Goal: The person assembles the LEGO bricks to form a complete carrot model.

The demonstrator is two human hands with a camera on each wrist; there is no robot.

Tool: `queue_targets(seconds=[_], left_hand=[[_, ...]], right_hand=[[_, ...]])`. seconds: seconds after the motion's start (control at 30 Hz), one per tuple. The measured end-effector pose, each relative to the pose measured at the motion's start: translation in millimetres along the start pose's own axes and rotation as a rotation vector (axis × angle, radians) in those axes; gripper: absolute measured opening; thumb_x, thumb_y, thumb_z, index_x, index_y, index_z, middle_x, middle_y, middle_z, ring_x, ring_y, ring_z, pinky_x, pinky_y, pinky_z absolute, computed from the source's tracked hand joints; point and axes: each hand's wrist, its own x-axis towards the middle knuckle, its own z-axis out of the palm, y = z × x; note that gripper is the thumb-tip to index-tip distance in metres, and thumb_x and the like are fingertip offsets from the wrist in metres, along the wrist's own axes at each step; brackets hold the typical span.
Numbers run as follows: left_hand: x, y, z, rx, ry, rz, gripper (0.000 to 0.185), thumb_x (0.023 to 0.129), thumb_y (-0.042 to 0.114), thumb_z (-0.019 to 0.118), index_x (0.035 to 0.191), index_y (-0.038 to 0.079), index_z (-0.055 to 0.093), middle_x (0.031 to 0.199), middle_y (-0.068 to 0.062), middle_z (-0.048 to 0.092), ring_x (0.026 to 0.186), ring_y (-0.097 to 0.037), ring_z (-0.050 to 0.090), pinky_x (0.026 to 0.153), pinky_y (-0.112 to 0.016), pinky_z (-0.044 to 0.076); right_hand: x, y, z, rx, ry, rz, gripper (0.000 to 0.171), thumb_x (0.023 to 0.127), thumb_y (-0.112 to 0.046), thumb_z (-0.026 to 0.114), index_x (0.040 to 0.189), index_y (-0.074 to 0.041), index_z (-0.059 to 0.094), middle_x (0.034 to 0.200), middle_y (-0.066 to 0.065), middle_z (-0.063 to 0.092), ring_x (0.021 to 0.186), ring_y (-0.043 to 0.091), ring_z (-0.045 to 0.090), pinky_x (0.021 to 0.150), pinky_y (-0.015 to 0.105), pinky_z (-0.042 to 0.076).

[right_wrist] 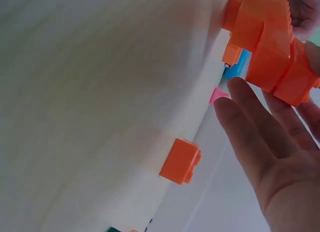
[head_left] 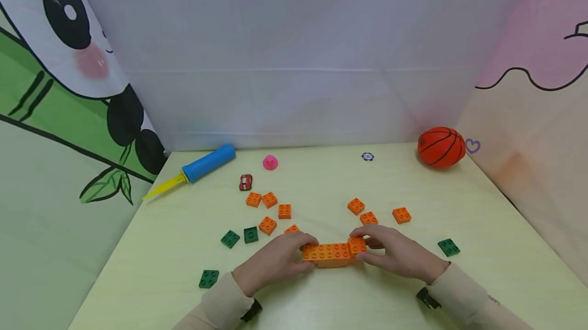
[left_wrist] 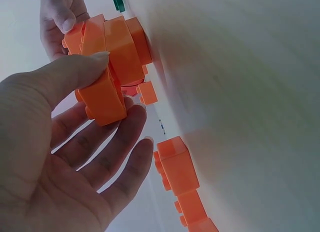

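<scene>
Both hands hold a joined row of orange building bricks low over the near middle of the table. My left hand grips its left end, thumb on the near side and fingers behind. At the right end, my right hand pinches an orange brick that stands higher than the rest of the row. In the left wrist view, the thumb presses on one end brick, with fingertips under it. The right wrist view has the stacked bricks at the upper right, the thumb partly cut off by the frame.
Loose orange bricks lie beyond the left hand, others beyond the right. Green bricks sit to both sides. Farther back are a red toy car, blue pump, pink toy, chip and small basketball.
</scene>
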Motion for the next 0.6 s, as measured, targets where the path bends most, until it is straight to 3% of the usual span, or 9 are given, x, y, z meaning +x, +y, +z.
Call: queue_targets(seconds=[0.17, 0.4, 0.6], left_hand=[[0.6, -0.3, 0.3, -0.006, -0.008, 0.000, 0.039, 0.090, 0.032, 0.075, 0.126, 0.022, 0.065, 0.120, 0.011, 0.064, 0.106, -0.006, 0.058, 0.098, -0.033, 0.050], [-0.5, 1.5, -1.0, -0.008, -0.008, -0.004, 0.039, 0.090, 0.031, 0.076, 0.126, 0.021, 0.065, 0.121, 0.010, 0.064, 0.107, -0.007, 0.058, 0.098, -0.034, 0.050], [-0.7, 2.1, -0.7, -0.001, -0.004, -0.001, 0.038, 0.090, 0.030, 0.075, 0.126, 0.021, 0.065, 0.121, 0.010, 0.065, 0.107, -0.007, 0.058, 0.098, -0.033, 0.051]], right_hand=[[2.2, 5.2, 3.3, 0.028, -0.001, -0.019, 0.048, 0.095, -0.042, 0.066, 0.134, -0.016, 0.056, 0.132, 0.000, 0.058, 0.113, 0.024, 0.064, 0.094, 0.043, 0.054], [4.0, 11.3, 7.2, 0.027, 0.061, -0.132, 0.040, 0.093, -0.039, 0.070, 0.127, -0.020, 0.059, 0.124, -0.005, 0.061, 0.108, 0.013, 0.064, 0.093, 0.035, 0.055], [6.4, 12.2, 6.7, 0.000, 0.078, -0.164, 0.040, 0.090, -0.040, 0.072, 0.125, -0.022, 0.061, 0.121, -0.008, 0.061, 0.101, 0.009, 0.061, 0.088, 0.031, 0.056]])
